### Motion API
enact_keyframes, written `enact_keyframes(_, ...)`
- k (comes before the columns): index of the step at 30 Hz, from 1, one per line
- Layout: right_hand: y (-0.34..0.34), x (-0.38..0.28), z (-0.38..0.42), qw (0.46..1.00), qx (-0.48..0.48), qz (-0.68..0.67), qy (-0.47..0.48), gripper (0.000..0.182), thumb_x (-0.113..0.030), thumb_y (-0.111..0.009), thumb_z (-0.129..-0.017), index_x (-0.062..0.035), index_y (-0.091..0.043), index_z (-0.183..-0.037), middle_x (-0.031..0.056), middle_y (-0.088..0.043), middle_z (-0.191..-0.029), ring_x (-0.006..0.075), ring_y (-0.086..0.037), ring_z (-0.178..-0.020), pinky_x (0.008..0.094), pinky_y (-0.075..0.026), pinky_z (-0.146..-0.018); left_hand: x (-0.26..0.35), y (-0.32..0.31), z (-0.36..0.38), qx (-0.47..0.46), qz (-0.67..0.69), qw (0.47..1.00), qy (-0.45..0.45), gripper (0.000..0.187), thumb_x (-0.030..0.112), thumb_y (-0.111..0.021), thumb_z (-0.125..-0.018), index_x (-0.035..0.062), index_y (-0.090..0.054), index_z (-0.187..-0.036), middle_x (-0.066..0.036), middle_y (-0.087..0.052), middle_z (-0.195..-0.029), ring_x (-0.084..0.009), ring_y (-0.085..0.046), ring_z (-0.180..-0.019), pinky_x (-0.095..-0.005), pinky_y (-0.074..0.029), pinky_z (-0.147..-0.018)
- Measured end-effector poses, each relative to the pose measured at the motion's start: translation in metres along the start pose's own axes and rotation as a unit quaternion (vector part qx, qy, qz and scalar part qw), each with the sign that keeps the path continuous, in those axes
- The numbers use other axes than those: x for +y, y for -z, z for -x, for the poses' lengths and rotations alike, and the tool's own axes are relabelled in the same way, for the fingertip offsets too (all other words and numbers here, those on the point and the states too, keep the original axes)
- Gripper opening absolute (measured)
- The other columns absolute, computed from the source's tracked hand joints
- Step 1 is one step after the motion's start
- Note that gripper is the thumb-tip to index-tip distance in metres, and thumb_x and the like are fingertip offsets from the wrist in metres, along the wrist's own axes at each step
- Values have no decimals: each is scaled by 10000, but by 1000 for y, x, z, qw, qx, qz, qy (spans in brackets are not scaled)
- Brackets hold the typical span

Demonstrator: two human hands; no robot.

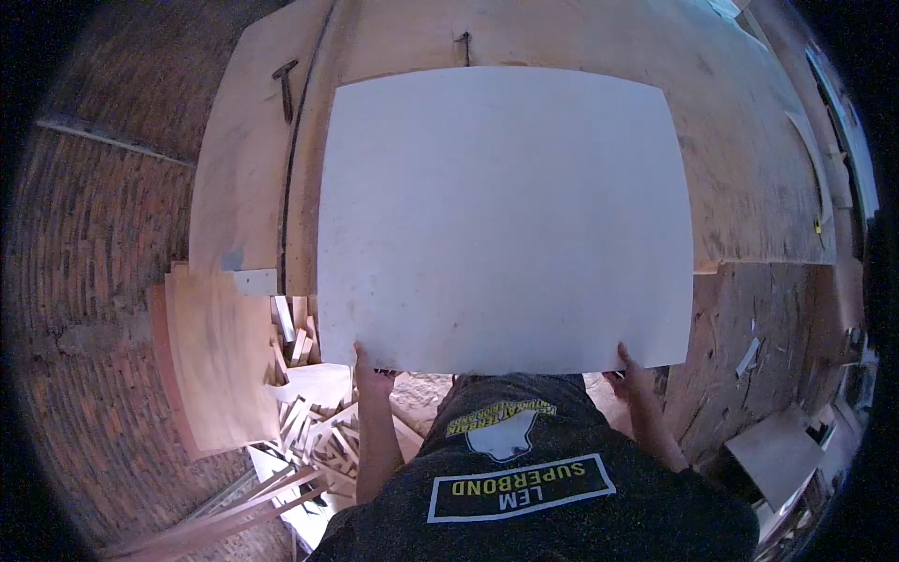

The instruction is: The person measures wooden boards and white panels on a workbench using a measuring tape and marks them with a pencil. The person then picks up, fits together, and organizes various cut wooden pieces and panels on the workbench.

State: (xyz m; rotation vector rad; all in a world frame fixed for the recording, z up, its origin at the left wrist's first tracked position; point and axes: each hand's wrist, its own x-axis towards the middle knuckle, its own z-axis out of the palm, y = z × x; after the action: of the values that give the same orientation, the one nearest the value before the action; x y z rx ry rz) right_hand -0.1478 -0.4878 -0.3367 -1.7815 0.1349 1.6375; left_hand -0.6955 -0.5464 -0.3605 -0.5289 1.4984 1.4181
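A large white square board (501, 220) lies flat over a plywood workbench (740, 159), its near edge sticking out past the bench towards me. My left hand (371, 375) grips that near edge close to the left corner, thumb on top. My right hand (632, 373) grips the same edge close to the right corner. Both forearms reach up from my dark printed shirt (524, 487).
A hammer (285, 86) rests on the plywood at the far left. Curved plywood pieces (215, 365) and a heap of wood offcuts (314, 426) lie on the floor at my left. Brick paving (84, 281) surrounds them. Board scraps (777, 454) lie at the right.
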Motion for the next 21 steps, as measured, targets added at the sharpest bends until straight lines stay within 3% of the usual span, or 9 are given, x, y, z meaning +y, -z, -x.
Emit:
enact_keyframes(4, -5, -5, 5, 1000, -5, 2, 8, 684, -336, -763, -879, -84, -393, -1397, 163, -482, -1326, 334, -501, -1229, 458, -534, -945, 4, 0, -2, -10, 10, 1000, 21, 724, 617, -611, -891, 164, -436, -1427, -95, -513, -1390, -319, -479, -1275, -513, -450, -1026)
enact_keyframes(7, -11, -10, 6, 1000, -8, 12, 6, 652, -334, -762, -879, -69, -426, -1372, 169, -502, -1302, 333, -508, -1220, 458, -539, -950, 5, 8, -20, -46, 16, 998, 30, 706, 613, -596, -902, 162, -443, -1422, -84, -520, -1396, -322, -483, -1283, -527, -450, -1030)
enact_keyframes(17, -15, -19, 1, 1000, -18, 6, 1, 677, -342, -742, -897, -48, -401, -1403, 186, -485, -1345, 353, -514, -1214, 422, -550, -938, 6, -7, -21, -26, 34, 999, 7, 696, 566, -625, -906, 132, -440, -1418, -109, -512, -1403, -333, -486, -1288, -534, -447, -1045)
enact_keyframes(21, -11, -17, 0, 988, -45, 135, 66, 679, -336, -727, -911, -49, -382, -1420, 182, -462, -1368, 355, -512, -1216, 415, -552, -934, 13, -22, -9, 18, 24, 999, 15, 677, 555, -620, -916, 127, -445, -1410, -112, -507, -1402, -331, -485, -1284, -527, -454, -1037)
